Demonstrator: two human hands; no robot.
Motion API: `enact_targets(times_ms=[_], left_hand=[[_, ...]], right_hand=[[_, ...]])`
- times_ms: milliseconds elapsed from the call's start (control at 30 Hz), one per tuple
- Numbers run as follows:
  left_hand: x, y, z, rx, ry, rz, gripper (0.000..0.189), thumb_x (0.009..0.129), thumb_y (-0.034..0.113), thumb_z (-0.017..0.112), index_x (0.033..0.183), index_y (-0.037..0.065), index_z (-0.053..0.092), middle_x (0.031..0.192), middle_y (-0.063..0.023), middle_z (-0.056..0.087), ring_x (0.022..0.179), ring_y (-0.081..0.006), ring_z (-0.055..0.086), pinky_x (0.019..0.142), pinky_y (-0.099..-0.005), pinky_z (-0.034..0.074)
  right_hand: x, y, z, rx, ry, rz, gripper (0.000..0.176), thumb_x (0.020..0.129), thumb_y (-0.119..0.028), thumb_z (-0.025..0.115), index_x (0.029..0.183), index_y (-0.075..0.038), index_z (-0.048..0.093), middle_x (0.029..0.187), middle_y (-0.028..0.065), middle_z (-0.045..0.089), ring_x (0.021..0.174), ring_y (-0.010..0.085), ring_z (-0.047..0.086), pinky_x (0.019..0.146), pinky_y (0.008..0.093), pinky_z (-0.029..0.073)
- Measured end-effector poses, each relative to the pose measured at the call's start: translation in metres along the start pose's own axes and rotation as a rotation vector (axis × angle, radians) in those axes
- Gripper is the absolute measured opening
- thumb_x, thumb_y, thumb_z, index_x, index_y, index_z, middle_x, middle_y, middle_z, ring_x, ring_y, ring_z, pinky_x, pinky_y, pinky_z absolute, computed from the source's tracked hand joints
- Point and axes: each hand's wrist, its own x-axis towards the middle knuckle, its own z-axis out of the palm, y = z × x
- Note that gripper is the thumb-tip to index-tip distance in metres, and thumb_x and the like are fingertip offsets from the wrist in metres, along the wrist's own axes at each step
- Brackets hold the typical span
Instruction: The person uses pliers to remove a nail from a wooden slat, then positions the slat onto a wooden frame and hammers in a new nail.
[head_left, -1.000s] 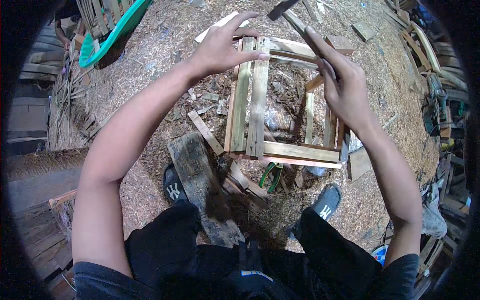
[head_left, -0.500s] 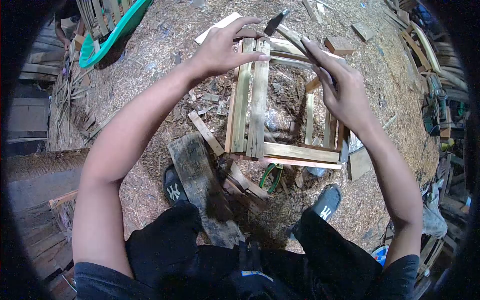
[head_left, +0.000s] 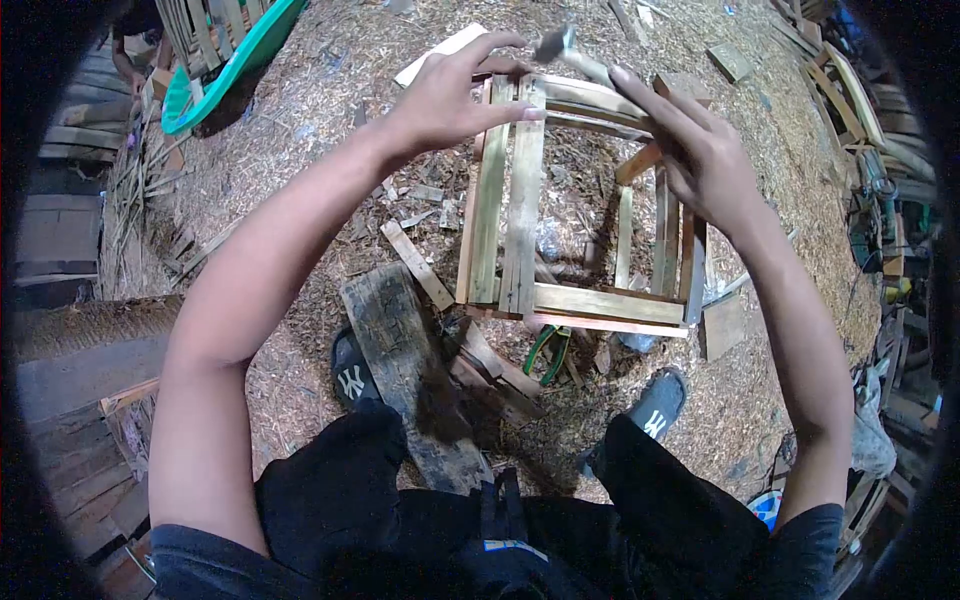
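Note:
A slatted wooden crate frame (head_left: 600, 300) stands on the sawdust-covered ground in front of me. My left hand (head_left: 450, 95) rests on the far ends of two upright slats (head_left: 505, 200), fingers spread and the thumb pressing a slat top. My right hand (head_left: 705, 160) grips the wooden handle of a hammer (head_left: 560, 45), whose blurred metal head is just above the crate's far top corner, close to my left fingertips.
A dark worn plank (head_left: 405, 370) lies by my left sandal (head_left: 352, 375). Green-handled pliers (head_left: 548, 350) lie under the crate's near edge. Loose wood offcuts (head_left: 415, 262) litter the sawdust. A green plastic chair (head_left: 230, 60) sits far left, tools and scrap at right.
The hammer head has swung down toward the crate's far corner and is now blurred. My right hand dropped and moved slightly right. My left hand stays on the slats.

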Motion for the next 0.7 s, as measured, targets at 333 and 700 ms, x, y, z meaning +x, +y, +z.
enact_targets(times_ms=[333, 700], left_hand=[[0.000, -0.009, -0.001, -0.114, -0.013, 0.071, 0.074, 0.080, 0.027, 0.085, 0.146, 0.015, 0.052, 0.121, -0.0107, 0.076, 0.107, -0.0245, 0.074, 0.096, -0.0379, 0.060], [0.004, -0.009, -0.001, -0.113, -0.037, 0.025, 0.081, 0.079, 0.038, 0.088, 0.147, 0.017, 0.051, 0.122, -0.0076, 0.075, 0.113, -0.0271, 0.072, 0.100, -0.0413, 0.059]], right_hand=[[0.006, 0.048, 0.009, -0.224, -0.073, -0.276, 0.029, 0.101, -0.030, 0.060, 0.123, -0.011, 0.058, 0.090, 0.0111, 0.066, 0.079, 0.0291, 0.069, 0.064, 0.0415, 0.056], [0.019, 0.066, 0.018, -0.355, -0.094, -0.177, 0.021, 0.101, -0.029, 0.058, 0.110, -0.011, 0.052, 0.090, 0.0118, 0.066, 0.081, 0.0323, 0.069, 0.067, 0.0457, 0.056]])
